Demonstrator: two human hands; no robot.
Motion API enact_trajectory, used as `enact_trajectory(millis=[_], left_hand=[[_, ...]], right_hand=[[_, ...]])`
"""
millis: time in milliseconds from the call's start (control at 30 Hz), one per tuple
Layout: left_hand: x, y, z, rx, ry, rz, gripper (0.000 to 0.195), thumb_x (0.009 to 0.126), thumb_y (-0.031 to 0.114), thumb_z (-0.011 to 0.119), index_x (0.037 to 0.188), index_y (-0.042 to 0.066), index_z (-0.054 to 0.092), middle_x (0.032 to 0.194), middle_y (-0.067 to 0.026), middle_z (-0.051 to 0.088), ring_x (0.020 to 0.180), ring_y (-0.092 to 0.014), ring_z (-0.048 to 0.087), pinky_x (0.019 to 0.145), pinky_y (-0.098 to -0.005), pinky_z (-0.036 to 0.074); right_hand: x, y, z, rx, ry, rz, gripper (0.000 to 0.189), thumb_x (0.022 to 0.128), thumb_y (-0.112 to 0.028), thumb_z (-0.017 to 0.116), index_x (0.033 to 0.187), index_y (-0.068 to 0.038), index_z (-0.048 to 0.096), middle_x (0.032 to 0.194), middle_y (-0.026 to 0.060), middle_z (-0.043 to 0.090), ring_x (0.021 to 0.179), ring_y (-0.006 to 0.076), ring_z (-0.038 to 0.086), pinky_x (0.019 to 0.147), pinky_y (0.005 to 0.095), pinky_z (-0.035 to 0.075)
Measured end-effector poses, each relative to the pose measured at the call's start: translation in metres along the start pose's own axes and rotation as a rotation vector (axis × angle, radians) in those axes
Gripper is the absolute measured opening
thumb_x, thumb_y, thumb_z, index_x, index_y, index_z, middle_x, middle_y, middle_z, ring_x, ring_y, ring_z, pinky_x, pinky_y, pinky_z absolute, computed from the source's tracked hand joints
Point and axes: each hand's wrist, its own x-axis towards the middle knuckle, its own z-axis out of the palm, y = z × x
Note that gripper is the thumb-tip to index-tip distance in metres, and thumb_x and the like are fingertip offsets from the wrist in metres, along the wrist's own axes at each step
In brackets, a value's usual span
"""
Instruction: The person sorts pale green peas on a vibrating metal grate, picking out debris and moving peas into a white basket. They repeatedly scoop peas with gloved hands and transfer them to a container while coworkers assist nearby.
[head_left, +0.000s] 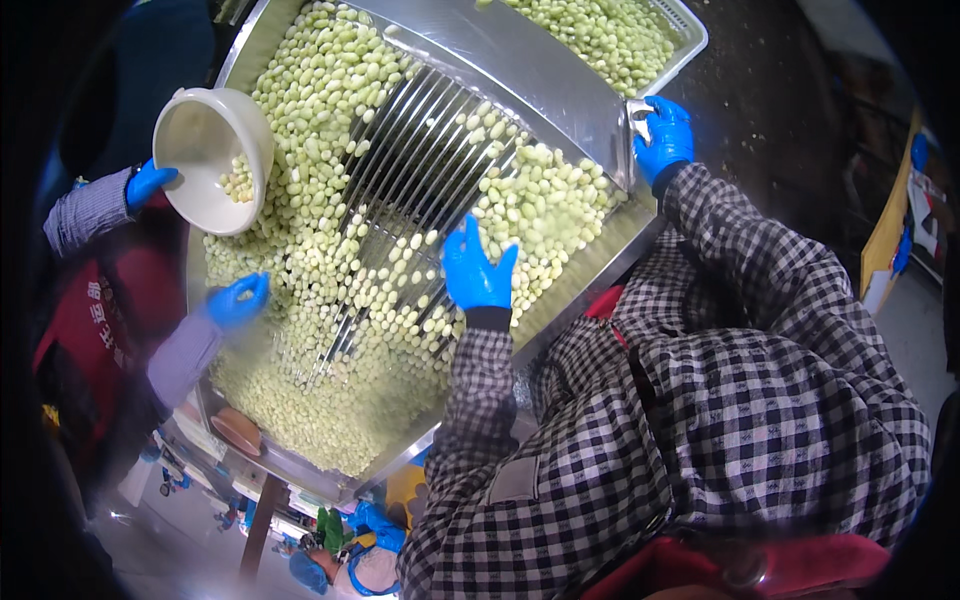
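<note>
Many pale green, oval, grape-like fruits (322, 82) cover a stainless steel sorting tray (634, 225). Parallel metal bars (427, 142) form a grate in its middle, partly bare and dark underneath. My left hand (480, 274), in a blue glove, is over the fruits beside the grate, with thumb and forefinger spread and nothing visibly held. At the tray's right corner, my right hand (669, 135), also blue-gloved, has its fingers curled around a small metal end piece (639, 118). Part of that grip is hidden behind the fingers.
Across the tray, a co-worker's gloved hand (150, 184) holds a white bucket (214, 210) with a few yellowish fruits; their other hand (238, 300) is over the tray. A white plastic crate (696, 34) of fruits stands behind. A brownish bowl (236, 431) sits near the tray's far end.
</note>
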Motion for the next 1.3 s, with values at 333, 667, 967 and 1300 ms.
enact_trajectory(millis=[333,667,967,1300], left_hand=[[0.122,0.074,0.022,0.204,-0.154,0.391,0.022,0.088,0.028,0.063,0.106,0.016,0.064,0.104,-0.0090,0.066,0.095,-0.031,0.065,0.074,-0.0426,0.055],[0.127,0.036,0.082,0.196,-0.034,0.380,0.013,0.093,0.017,0.053,0.103,0.012,0.059,0.094,-0.0141,0.066,0.081,-0.034,0.069,0.064,-0.0449,0.056],[0.094,-0.025,0.042,-1.281,0.022,-0.307,0.016,0.095,0.023,0.061,0.105,0.011,0.060,0.087,-0.0036,0.057,0.064,-0.011,0.050,0.055,-0.0253,0.042],[0.151,-0.091,-0.184,-1.564,0.496,-0.083,0.010,0.090,0.009,0.054,0.084,0.002,0.059,0.085,-0.0099,0.057,0.084,-0.022,0.058,0.082,-0.0321,0.049]], right_hand=[[0.001,-0.014,-0.011,-0.009,-0.038,-0.018,0.033,0.071,-0.015,0.067,0.104,-0.012,0.069,0.122,0.0109,0.060,0.113,0.0354,0.054,0.098,0.0446,0.045],[-0.001,-0.014,0.009,-0.020,-0.042,0.023,0.039,0.071,-0.016,0.067,0.110,-0.012,0.068,0.127,0.0108,0.057,0.118,0.0331,0.053,0.101,0.0422,0.045],[0.004,-0.013,0.013,-0.001,-0.018,0.005,0.030,0.069,-0.014,0.067,0.099,-0.010,0.068,0.114,0.0115,0.061,0.108,0.0334,0.057,0.093,0.0424,0.048],[0.011,-0.003,0.026,-0.063,-0.133,0.042,0.034,0.076,-0.020,0.062,0.108,-0.011,0.070,0.132,0.0125,0.056,0.120,0.0349,0.052,0.104,0.0439,0.041]])
